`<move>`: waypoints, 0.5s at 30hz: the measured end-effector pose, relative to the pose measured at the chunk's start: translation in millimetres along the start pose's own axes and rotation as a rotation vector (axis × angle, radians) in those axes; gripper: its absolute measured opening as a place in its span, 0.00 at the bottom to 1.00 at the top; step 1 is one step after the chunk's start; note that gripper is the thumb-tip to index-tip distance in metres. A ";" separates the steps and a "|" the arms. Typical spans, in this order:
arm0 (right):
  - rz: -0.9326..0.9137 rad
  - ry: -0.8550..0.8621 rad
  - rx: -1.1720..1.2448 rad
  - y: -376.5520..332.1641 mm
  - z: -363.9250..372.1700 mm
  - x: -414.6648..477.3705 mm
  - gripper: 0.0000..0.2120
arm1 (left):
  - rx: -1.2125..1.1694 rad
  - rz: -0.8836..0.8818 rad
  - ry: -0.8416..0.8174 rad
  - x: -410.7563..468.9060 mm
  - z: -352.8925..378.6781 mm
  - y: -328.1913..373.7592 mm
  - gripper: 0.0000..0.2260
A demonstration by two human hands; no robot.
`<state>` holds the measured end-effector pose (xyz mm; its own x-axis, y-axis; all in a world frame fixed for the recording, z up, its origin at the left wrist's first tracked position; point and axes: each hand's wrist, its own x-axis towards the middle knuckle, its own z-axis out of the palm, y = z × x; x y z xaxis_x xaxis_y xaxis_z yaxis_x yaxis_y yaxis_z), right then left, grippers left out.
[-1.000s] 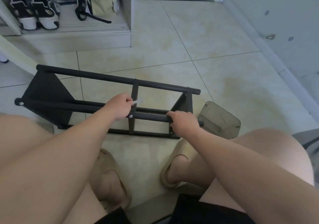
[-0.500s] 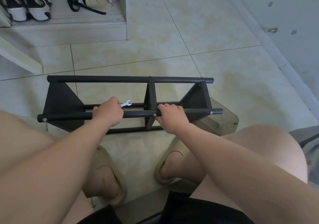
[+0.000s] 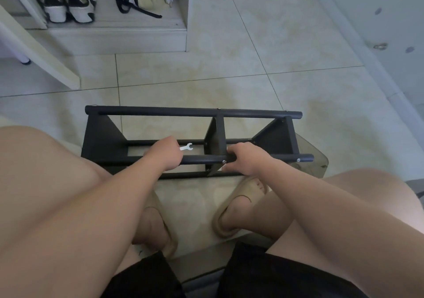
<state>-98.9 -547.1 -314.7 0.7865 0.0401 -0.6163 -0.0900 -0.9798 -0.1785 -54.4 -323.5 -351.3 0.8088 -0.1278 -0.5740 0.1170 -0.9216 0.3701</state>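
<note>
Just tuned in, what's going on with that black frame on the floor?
A seated person is working on a black metal rack that sits on the tiled floor in front of their feet. The left hand holds a small silver wrench over the rack's near bar. The right hand grips that bar beside the middle divider, close to a screw. The wrench is not on any screw right now.

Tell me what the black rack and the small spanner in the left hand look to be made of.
The rack: likely metal tube and flat sheet panels, matte black coated; round bars show a dull even sheen, with small silver screw heads. The spanner, held in the left hand: probably thin stamped steel, bright plated; it looks flat and silvery white, but is too small to be sure.
</note>
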 end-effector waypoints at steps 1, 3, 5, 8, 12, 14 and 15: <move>-0.009 -0.006 0.021 1.2 -2.8 1.9 0.13 | -0.005 0.002 0.014 0.7 -1.5 0.3 0.08; -0.013 -0.014 0.078 4.7 -9.2 8.3 0.23 | -0.011 0.006 0.028 1.7 -4.4 1.3 0.08; -0.044 0.020 0.069 7.6 -15.6 16.4 0.32 | -0.016 0.004 0.016 2.7 -5.7 2.2 0.08; -0.159 0.154 -0.215 10.5 -22.6 30.0 0.53 | -0.014 -0.027 -0.021 6.5 -6.0 3.0 0.08; -0.284 0.193 -0.439 18.5 -33.3 54.0 0.70 | -0.040 -0.025 -0.064 15.8 -7.8 12.3 0.09; -0.343 0.161 -0.511 20.3 -35.9 66.5 0.72 | -0.061 -0.006 -0.092 20.5 -5.8 16.9 0.11; -0.367 0.145 -0.530 21.1 -36.0 71.2 0.72 | -0.069 0.005 -0.106 22.9 -3.8 18.4 0.12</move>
<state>-22.8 -572.1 -334.7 0.7862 0.3996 -0.4713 0.4837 -0.8727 0.0671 -31.5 -342.0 -354.8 0.7443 -0.1736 -0.6449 0.1557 -0.8939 0.4203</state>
